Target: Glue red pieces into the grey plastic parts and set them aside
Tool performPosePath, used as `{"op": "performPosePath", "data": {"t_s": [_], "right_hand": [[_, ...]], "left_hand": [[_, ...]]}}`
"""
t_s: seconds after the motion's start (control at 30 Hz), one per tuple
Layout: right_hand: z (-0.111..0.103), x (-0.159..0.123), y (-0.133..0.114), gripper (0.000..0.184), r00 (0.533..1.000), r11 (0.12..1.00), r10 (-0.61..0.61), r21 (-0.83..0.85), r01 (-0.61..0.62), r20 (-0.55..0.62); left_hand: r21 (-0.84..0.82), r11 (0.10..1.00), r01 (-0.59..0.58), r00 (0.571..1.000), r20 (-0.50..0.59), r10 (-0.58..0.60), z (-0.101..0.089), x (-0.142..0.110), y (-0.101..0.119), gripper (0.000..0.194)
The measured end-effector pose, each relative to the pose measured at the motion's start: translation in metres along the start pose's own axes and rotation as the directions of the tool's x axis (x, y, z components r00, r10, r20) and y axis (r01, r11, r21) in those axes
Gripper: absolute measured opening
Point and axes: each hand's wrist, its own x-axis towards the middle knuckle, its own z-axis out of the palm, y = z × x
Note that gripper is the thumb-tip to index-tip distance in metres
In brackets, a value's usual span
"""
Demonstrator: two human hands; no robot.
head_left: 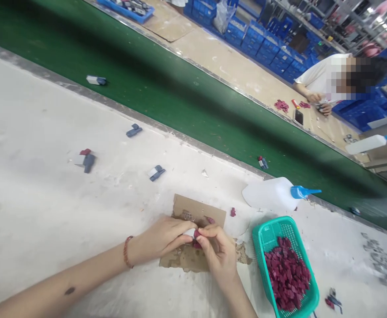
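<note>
Over a stained piece of cardboard (200, 204), my two hands meet. My left hand (168, 236) pinches a small white plastic part (189, 232), mostly covered by the fingers. Against its right end, my right hand (218, 251) holds a small dark red plastic piece (196, 234) between thumb and forefinger. Another red piece (209, 219) lies on the cardboard just behind the fingers. To the right stands a green basket (257, 251) full of similar red pieces (287, 276).
A white bottle with a blue nozzle (272, 194) lies beyond the basket. Grey-and-white parts (156, 172) are scattered at left. A green conveyor belt (167, 104) crosses behind the table. Grey pieces (383, 265) lie far right. A co-worker (325, 79) sits across the belt.
</note>
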Motion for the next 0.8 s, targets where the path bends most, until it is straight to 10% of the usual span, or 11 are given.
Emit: {"op": "performPosePath", "data": {"t_s": [0.17,0.4,0.8], "right_hand": [[-0.046,-0.011,-0.016,0.017,0.996,0.955,-0.078,-0.29,0.064,-0.036],[-0.144,-0.06,0.008,0.021,0.919,0.568,0.258,-0.723,-0.393,-0.297],[-0.158,-0.068,0.045,0.03,0.934,0.573,0.279,-0.742,-0.347,-0.222]], "left_hand": [[-0.016,1.0,-0.008,1.0,0.009,0.008,-0.003,0.0,0.004,0.042],[-0.001,0.986,0.165,0.972,-0.172,-0.162,-0.021,0.014,0.0,0.028],[0.193,0.929,0.314,0.825,-0.54,-0.166,-0.085,0.12,-0.086,0.034]]}}
